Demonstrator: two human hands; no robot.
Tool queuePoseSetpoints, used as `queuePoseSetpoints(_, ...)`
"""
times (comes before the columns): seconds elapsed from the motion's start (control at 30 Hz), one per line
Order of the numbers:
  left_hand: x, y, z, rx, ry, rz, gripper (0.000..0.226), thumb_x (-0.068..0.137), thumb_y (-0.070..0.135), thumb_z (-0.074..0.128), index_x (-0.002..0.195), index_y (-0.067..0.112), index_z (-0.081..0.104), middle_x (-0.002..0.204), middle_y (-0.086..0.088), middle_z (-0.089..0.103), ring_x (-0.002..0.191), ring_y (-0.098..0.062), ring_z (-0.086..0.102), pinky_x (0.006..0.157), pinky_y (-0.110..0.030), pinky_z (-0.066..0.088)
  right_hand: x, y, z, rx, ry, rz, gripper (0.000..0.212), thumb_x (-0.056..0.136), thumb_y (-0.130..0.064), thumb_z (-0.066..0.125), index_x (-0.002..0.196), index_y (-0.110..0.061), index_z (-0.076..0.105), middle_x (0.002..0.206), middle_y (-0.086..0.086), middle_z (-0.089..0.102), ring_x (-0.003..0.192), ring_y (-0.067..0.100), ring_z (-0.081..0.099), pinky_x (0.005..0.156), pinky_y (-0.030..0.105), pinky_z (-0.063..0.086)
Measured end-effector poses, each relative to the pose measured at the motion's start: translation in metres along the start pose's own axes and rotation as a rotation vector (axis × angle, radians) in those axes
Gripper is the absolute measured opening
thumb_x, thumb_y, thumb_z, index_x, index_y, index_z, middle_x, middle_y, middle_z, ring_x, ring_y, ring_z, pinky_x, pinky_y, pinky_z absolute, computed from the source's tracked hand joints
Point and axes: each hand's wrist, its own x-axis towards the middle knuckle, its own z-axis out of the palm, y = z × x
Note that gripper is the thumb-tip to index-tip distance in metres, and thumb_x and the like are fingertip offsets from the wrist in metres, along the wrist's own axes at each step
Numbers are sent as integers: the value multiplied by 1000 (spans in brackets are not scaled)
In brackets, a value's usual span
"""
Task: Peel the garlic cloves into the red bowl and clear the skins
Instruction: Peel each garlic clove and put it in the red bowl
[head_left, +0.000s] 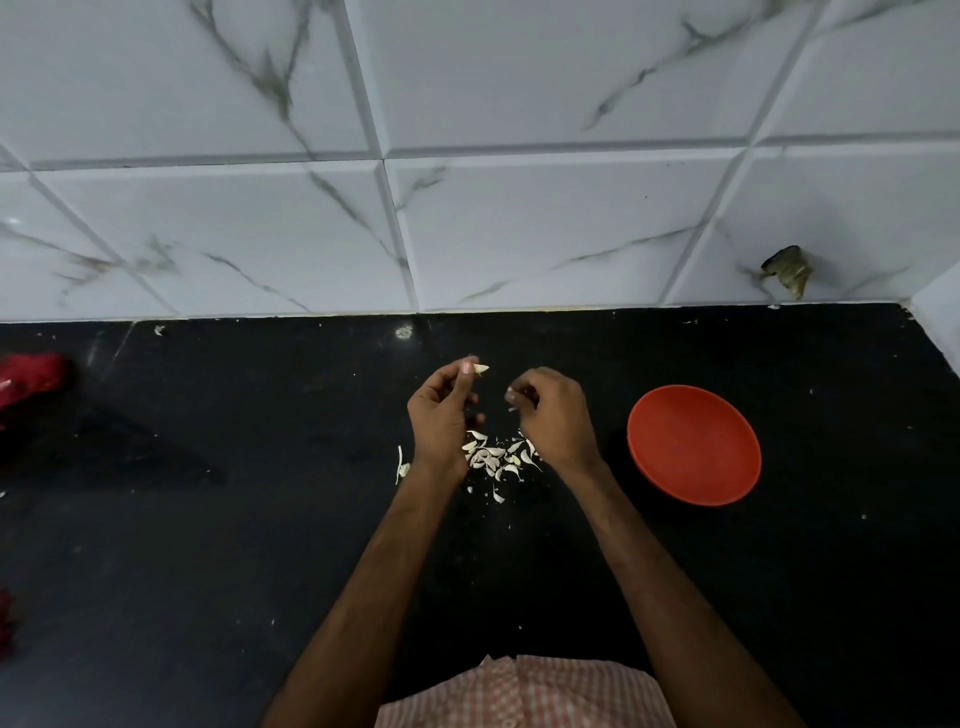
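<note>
My left hand (441, 413) is raised above the bench (260, 519), with thumb and fingertips pinching a garlic clove (481, 369) whose pale tip pokes out toward the wall. My right hand (557, 415) hangs just beside it with a narrow gap between the two. Its fingers are curled in toward the thumb and pinch a small pale scrap (512, 409). Below the hands, between my wrists, a loose heap of skins (498, 458) lies on the black surface. A few stray flakes are scattered toward me, and one longer sliver (401, 464) lies just left of my left wrist.

The red bowl (694, 445) stands upright to the right of my right hand, apart from it and from the heap. Bare dark bench runs beyond the bowl to the corner where a side wall (937, 322) cuts in. To the left the surface stretches wide as far as a red cloth (30, 378) at the frame edge. The back edge meets the marbled tile wall (467, 218) a little way past my fingertips. My checked shirt (524, 693) shows at the near edge.
</note>
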Motion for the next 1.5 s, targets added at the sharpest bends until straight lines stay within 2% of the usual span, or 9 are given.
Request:
queuePoseSetpoints(0.07, 1, 0, -1, 43, -14, 53, 13, 96, 13, 64, 105, 9, 73, 86, 0, 66, 68, -7, 51, 51, -24, 46, 1, -4, -3, 48, -2, 10, 15, 84, -1, 76, 87, -12, 67, 86, -4, 65, 75, -1, 60, 67, 14, 48)
queuePoseSetpoints(0.23, 2, -1, 0, 92, -16, 111, 15, 97, 9, 62, 107, 5, 73, 91, -4, 68, 69, -8, 53, 52, -24, 47, 5, -8, -4, 61, 12, 23, 32, 93, -36, 69, 75, -11, 72, 63, -5, 66, 54, 7, 59, 54, 29, 47)
queuePoseSetpoints(0.43, 3, -3, 0, 130, -23, 149, 15, 97, 8, 63, 108, 5, 73, 93, -12, 67, 71, -16, 54, 52, -23, 48, 4, -12, -7, 156, 74, 6, 4, 88, -8, 75, 87, -8, 71, 77, -1, 70, 70, 8, 66, 66, 28, 56)
queuePoseSetpoints(0.5, 4, -3, 1, 146, -21, 159, 14, 96, 8, 63, 105, 7, 74, 94, -10, 69, 74, -18, 55, 53, -23, 49, 4, -13, -8, 263, 51, 42, 17, 88, 2, 71, 98, -11, 69, 86, 0, 73, 78, 7, 70, 74, 30, 61)
queuePoseSetpoints(0.73, 5, -1, 2, 115, 18, 85, 22, 96, 17, 65, 108, -1, 71, 79, -3, 66, 62, -9, 54, 48, -22, 46, 4, -25, -14, 454, 30, 104, 9, 95, -10, 67, 89, -10, 74, 78, 0, 74, 73, 15, 74, 70, 44, 63)
queuePoseSetpoints(0.87, 6, -1, 1, 63, 27, 26, 28, 96, 20, 65, 110, -4, 69, 76, 3, 65, 61, -4, 52, 49, -22, 44, 1, -22, -14, 375, 85, 111, 27, 94, -24, 70, 72, -10, 64, 62, 1, 68, 55, 17, 67, 58, 45, 60)
queuePoseSetpoints(1.0, 5, 1, 0, 76, 23, 26, 24, 95, 20, 66, 104, -1, 70, 79, 3, 66, 61, -3, 52, 48, -22, 43, 5, -23, -19, 276, 141, -44, 13, 87, -8, 75, 91, -11, 63, 84, -1, 65, 74, 8, 62, 68, 21, 52)
queuePoseSetpoints(1.13, 4, 2, 1, 118, 17, 48, 28, 94, 23, 68, 101, -4, 70, 80, -7, 63, 63, -10, 52, 47, -23, 43, 8, -30, -19, 165, 73, -244, 15, 91, -2, 66, 105, -5, 70, 100, 3, 70, 89, 10, 66, 79, 27, 57)
queuePoseSetpoints(1.5, -2, 5, 5, 96, -73, 43, 28, 95, 19, 66, 95, -9, 68, 83, -17, 71, 72, -25, 70, 58, -34, 59, 10, -36, -15, -41, 46, -328, 7, 89, -15, 63, 87, -8, 62, 81, 3, 65, 69, 17, 62, 62, 41, 55)
